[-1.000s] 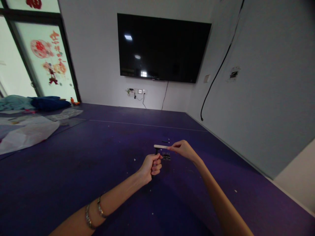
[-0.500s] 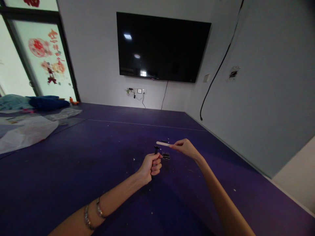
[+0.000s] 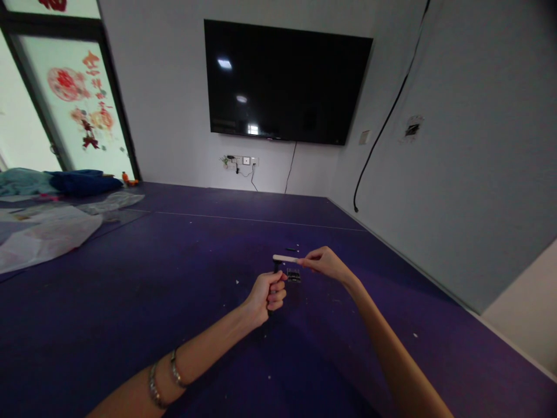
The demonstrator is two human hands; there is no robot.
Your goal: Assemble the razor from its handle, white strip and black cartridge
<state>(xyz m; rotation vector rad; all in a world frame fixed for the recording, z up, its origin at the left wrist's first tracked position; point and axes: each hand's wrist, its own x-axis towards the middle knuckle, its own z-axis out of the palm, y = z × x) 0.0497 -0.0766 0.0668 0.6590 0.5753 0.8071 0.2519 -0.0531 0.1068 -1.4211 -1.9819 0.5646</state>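
Head view: left hand (image 3: 270, 296) has its fingers wrapped firmly around a slim black tool with a straight handle (image 3: 277, 267), roughly upright, top end poking out above the fist. Right hand (image 3: 321, 260) pinches one end of a narrow white rod with a rounded tip (image 3: 286, 258), about level, far end across the tool's top; looks touching, contact not certain. Step in hand, by my judgement: lining rod up with tool top. Next move likely calls for a steady left fist, light right pinch. Rod looks smooth, plain, material unclear; tool's head partly hidden. Both sit above the dark purple floor (image 3: 174, 325), near a small black-and-clear rectangular piece (image 3: 293, 276).
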